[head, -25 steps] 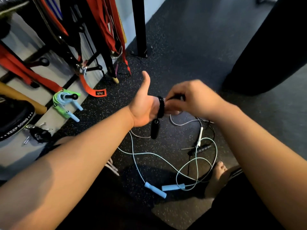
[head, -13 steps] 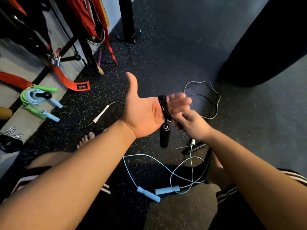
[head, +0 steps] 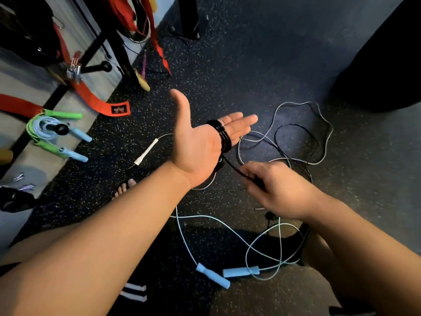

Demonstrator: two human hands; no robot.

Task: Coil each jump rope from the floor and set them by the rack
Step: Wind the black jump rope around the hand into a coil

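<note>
Our right grip [head: 273, 188] pinches the thin black jump rope [head: 222, 135] just below the coils round our flat, open left grip [head: 196, 147], and we judge this light, slick, springy cord needs holding taut close to the wraps.

Your left hand [head: 196, 144] sat ahead of your right hand [head: 273, 188], the rope [head: 222, 135] wound around its fingers [head: 239, 124]. Coiled ropes [head: 52, 131] lay far left beside the rack [head: 124, 60]; a loose rope [head: 213, 275] sprawled on the floor [head: 250, 65] nearest you.

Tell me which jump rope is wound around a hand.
The black rope, looped round the left hand. The blue-handled rope and white-handled rope lie loose on the floor.
</note>
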